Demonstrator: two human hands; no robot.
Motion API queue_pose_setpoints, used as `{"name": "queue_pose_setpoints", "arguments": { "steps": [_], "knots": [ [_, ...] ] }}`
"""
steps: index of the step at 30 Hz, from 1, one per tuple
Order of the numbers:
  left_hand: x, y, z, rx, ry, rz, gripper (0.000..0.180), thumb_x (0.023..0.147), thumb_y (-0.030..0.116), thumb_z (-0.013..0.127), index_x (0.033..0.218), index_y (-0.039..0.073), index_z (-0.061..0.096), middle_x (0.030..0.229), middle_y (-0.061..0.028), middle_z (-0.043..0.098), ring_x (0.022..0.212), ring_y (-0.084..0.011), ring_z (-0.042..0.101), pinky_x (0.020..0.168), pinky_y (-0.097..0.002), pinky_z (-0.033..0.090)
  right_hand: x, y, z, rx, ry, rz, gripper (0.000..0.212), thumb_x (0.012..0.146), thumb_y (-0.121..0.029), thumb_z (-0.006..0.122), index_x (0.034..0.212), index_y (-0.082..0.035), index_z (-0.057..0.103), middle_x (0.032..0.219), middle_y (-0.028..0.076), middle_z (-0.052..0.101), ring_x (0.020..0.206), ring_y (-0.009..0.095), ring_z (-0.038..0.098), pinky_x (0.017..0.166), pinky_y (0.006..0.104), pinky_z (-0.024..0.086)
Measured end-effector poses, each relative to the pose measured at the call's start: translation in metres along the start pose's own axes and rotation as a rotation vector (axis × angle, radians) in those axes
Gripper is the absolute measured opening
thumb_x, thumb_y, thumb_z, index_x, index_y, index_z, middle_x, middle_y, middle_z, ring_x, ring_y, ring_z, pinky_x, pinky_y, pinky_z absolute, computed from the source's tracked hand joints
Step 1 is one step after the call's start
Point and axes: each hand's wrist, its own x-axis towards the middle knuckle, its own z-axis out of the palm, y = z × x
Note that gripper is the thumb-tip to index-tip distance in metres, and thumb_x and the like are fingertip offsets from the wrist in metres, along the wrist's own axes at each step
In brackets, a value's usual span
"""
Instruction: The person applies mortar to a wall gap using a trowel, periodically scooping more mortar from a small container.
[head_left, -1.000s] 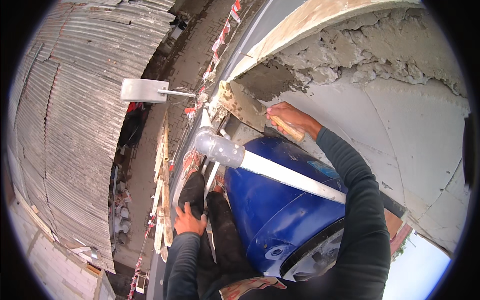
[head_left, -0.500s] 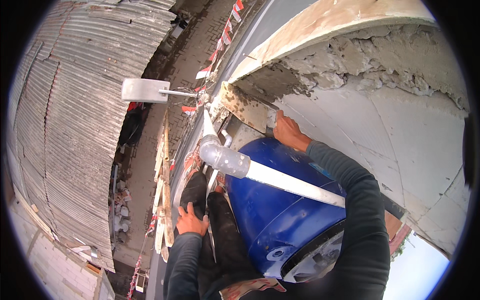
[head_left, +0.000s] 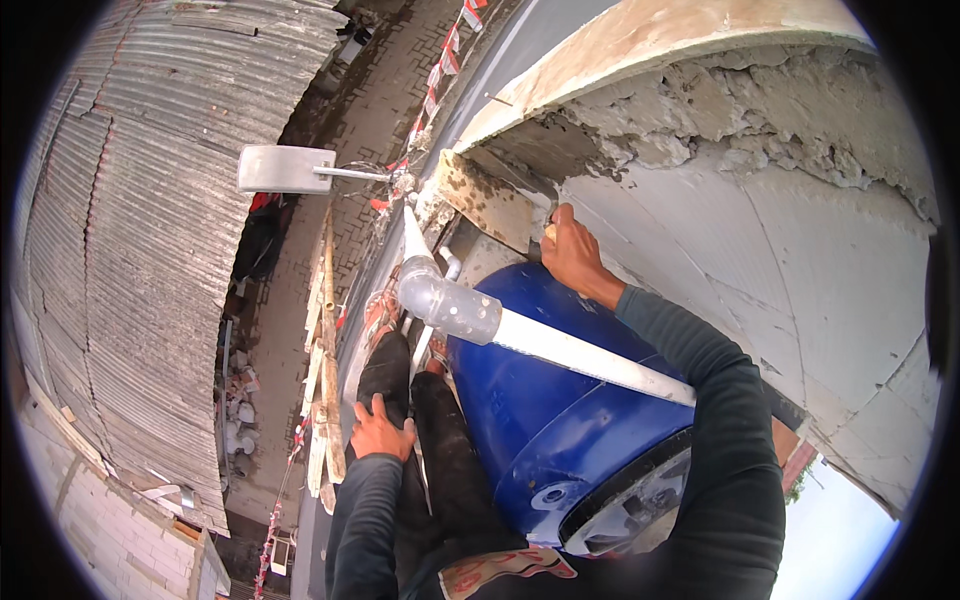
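Note:
My right hand is closed round the handle of a plastering trowel, whose narrow metal blade lies close to the wall's corner. Much of the handle is hidden by my fingers. Dark wet mortar covers the wall beside the blade. A board spotted with mortar stands just left of the trowel. My left hand rests on my thigh, fingers spread, holding nothing. Below my right forearm bulges a blue water tank. A white pipe with a grey elbow crosses over it.
Grey panels and rough mortar form the wall at right. A street lamp, tangled wires and red-and-white flags hang at left. Timber poles stand beside my legs. Far below lie a paved lane and corrugated roof.
My right hand and the trowel have shifted slightly upward along the wall, and the hand has turned a little. My left hand stays on my thigh. The whole view has moved slightly.

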Motion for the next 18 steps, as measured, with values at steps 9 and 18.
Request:
{"name": "queue_pose_setpoints", "arguments": {
  "steps": [9,18],
  "knots": [
    [-0.001,-0.001,0.001,-0.013,-0.014,-0.007,0.08,0.075,0.044,0.081,0.141,0.011,0.05,0.129,-0.0229,0.05,0.104,-0.0457,0.066,0.089,-0.0511,0.056,-0.013,-0.007,0.003,0.077,0.088,0.06,0.039,0.088,-0.012,0.068,0.118,-0.006,0.043,0.102,0.025,0.068,0.098,0.049,0.066,0.083,0.0561,0.049],
    [-0.002,-0.003,0.001,0.006,-0.036,-0.009,0.086,0.076,0.046,0.082,0.147,0.012,0.047,0.142,-0.0259,0.046,0.105,-0.045,0.069,0.091,-0.0501,0.057,-0.024,-0.027,-0.018,0.084,0.085,0.12,0.046,0.086,-0.016,0.071,0.123,-0.006,0.045,0.108,0.024,0.069,0.105,0.045,0.067,0.087,0.0535,0.05]
  ]
}}
